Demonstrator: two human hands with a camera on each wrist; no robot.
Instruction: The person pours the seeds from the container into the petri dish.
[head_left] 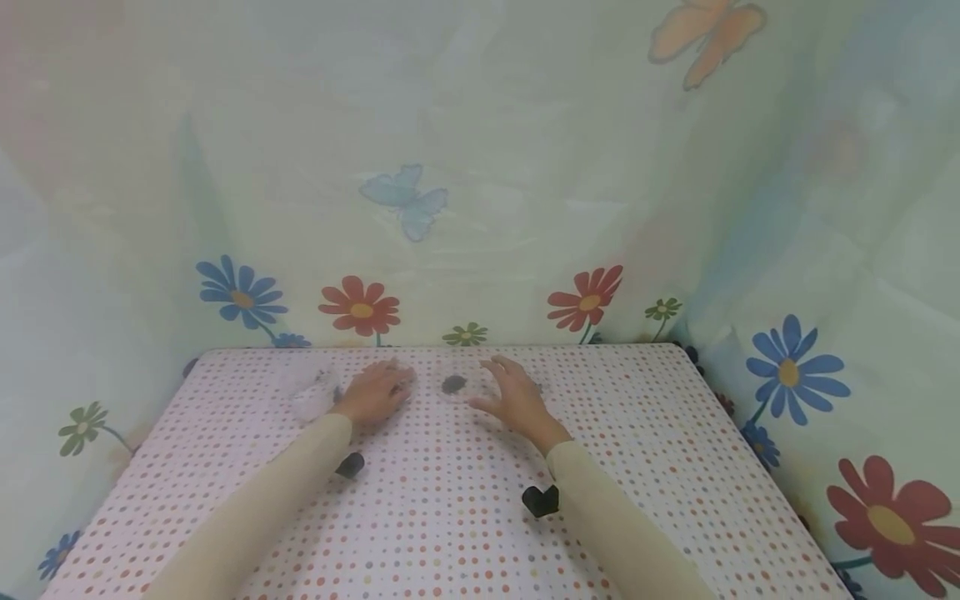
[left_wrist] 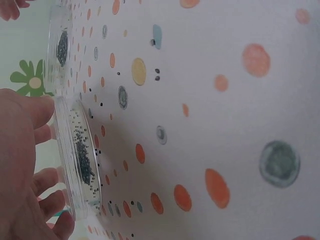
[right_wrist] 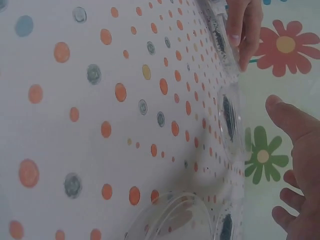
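Observation:
In the left wrist view my left hand [left_wrist: 20, 160] grips a clear petri dish [left_wrist: 65, 150] by its edge, thumb on one side and fingertips on the other. Small dark grains [left_wrist: 84, 157] lie heaped inside it. Beside it, a second clear petri dish [left_wrist: 51, 50] with a dark heap stands between my hands. My right hand [head_left: 517, 398] hovers near that middle dish, fingers spread and holding nothing. Below my right hand in the right wrist view are a clear round lid [right_wrist: 175, 220] and another dish holding a dark heap [right_wrist: 227, 227].
Clear plasticware [head_left: 311, 398] stands left of my left hand. Stray dark grains [left_wrist: 157, 74] dot the dotted tabletop [head_left: 442, 517]. A flower-printed curtain [head_left: 480, 250] rises behind the far edge and along both sides.

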